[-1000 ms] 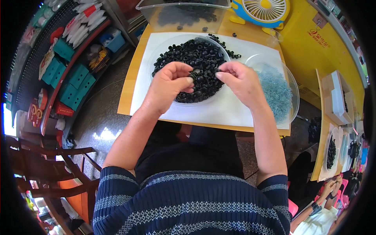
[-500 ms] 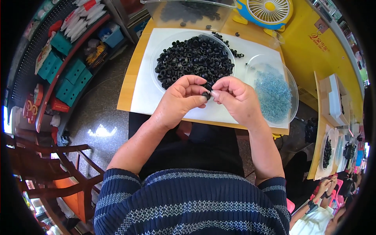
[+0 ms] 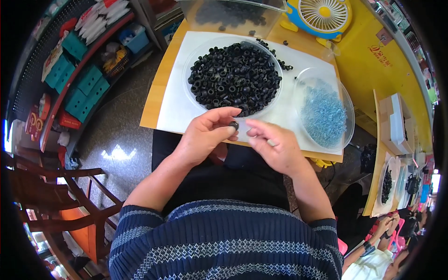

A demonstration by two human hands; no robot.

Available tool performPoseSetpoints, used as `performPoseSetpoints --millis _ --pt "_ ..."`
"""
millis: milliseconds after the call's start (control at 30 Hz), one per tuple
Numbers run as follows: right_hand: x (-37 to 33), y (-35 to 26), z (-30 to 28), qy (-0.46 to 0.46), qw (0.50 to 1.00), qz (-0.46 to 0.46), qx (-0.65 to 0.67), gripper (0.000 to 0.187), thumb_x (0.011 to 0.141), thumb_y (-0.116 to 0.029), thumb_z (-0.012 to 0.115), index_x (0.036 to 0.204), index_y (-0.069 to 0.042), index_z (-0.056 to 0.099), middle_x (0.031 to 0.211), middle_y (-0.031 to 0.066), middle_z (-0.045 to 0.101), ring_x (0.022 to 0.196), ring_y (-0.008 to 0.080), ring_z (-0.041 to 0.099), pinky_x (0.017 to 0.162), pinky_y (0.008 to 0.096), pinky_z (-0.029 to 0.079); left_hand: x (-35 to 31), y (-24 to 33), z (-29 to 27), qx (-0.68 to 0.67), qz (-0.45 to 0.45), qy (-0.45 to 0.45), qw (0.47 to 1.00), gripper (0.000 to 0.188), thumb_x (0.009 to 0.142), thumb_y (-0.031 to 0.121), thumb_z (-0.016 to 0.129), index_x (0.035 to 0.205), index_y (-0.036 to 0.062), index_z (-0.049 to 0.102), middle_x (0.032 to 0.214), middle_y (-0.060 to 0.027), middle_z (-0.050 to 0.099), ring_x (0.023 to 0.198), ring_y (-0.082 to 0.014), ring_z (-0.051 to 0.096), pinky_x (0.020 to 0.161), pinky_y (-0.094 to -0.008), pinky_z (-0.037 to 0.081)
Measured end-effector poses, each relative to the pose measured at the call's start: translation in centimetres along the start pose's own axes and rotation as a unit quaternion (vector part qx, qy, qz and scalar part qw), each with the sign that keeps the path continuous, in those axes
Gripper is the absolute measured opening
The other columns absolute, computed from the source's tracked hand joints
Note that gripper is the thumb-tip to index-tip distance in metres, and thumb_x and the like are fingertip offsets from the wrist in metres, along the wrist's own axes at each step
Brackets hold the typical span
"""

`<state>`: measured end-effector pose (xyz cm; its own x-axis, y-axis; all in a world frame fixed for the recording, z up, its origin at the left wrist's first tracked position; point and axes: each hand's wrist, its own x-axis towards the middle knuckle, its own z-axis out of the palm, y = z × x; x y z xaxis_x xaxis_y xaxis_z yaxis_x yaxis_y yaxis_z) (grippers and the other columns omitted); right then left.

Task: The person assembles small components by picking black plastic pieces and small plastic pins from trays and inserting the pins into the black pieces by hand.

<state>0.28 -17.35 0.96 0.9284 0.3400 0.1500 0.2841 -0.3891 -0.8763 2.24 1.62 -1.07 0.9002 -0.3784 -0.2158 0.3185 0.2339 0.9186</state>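
My left hand [image 3: 199,136] is closed in a pinch above the table's front edge, with a small round black part [image 3: 234,125] between thumb and fingertips. Just to the right, my right hand [image 3: 280,148] is apart from that part, its index finger and thumb separated and the other fingers curled. A pale spot shows by its thumb; I cannot make out what it is. Beyond both hands, a clear round tray [image 3: 186,95] bears a heap of small black ring-like and domed parts [image 3: 233,77]. On the right, another clear round tray [image 3: 351,122] holds tiny translucent bluish pieces [image 3: 323,114].
White sheeting [image 3: 170,109] covers much of the wooden table [image 3: 151,105]. At the back are a clear bin [image 3: 228,30] with black parts and a blue-yellow fan [image 3: 322,16]. Shelves [image 3: 86,70] and a wooden chair [image 3: 60,196] stand left; a co-worker's hands [image 3: 387,224] show lower right.
My right hand has drawn away from the black part, toward me, and its fingers have parted. My left hand, keeping the part, has shifted slightly left and toward me.
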Motion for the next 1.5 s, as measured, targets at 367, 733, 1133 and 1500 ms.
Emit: performPoseSetpoints --millis 367,733,1133,1500 --pt "9.0 3.4 -1.0 0.041 0.957 -0.115 -0.262 0.015 0.075 -0.009 0.057 0.088 -0.002 0.06 0.082 0.0119 0.06 0.075 0.0265 0.058 0.067 0.032 0.046 -1.7 0.1 -3.5 -0.028 0.054 0.019 0.998 0.01 0.081 0.002 0.056 0.091 0.0015 0.054 0.075 -0.0059 0.06 0.071 -0.0126 0.06 0.064 -0.0243 0.05" --pt "12.6 4.6 1.1 -0.05 0.883 -0.13 -0.448 0.014 0.074 -0.01 0.055 0.087 -0.006 0.058 0.079 0.0087 0.059 0.079 0.0248 0.054 0.073 0.0354 0.043 -1.4 -0.1 -4.3 -0.023 0.033 0.014 0.999 0.011 0.081 0.004 0.056 0.093 0.0033 0.055 0.074 -0.0037 0.059 0.065 -0.0096 0.058 0.057 -0.0225 0.049" --pt "6.4 0.1 -0.6 -0.141 0.953 0.133 0.234 0.009 0.081 -0.012 0.057 0.083 -0.003 0.058 0.074 -0.0012 0.056 0.07 0.0056 0.05 0.064 0.0205 0.041 -0.3 0.4 -1.8 -0.021 0.033 0.019 0.999 0.039 0.078 -0.002 0.058 0.114 0.0033 0.043 0.091 -0.0066 0.057 0.078 -0.0132 0.058 0.073 -0.0264 0.049" --pt "4.2 0.5 -0.7 -0.169 0.926 0.168 0.292 0.011 0.079 -0.015 0.059 0.081 -0.004 0.058 0.072 -0.0007 0.054 0.067 0.0059 0.049 0.06 0.0195 0.04 -1.1 0.4 0.5 0.098 0.062 -0.016 0.993 0.045 0.076 -0.001 0.057 0.116 0.0023 0.037 0.084 -0.0059 0.057 0.064 -0.0061 0.053 0.047 -0.0182 0.042"
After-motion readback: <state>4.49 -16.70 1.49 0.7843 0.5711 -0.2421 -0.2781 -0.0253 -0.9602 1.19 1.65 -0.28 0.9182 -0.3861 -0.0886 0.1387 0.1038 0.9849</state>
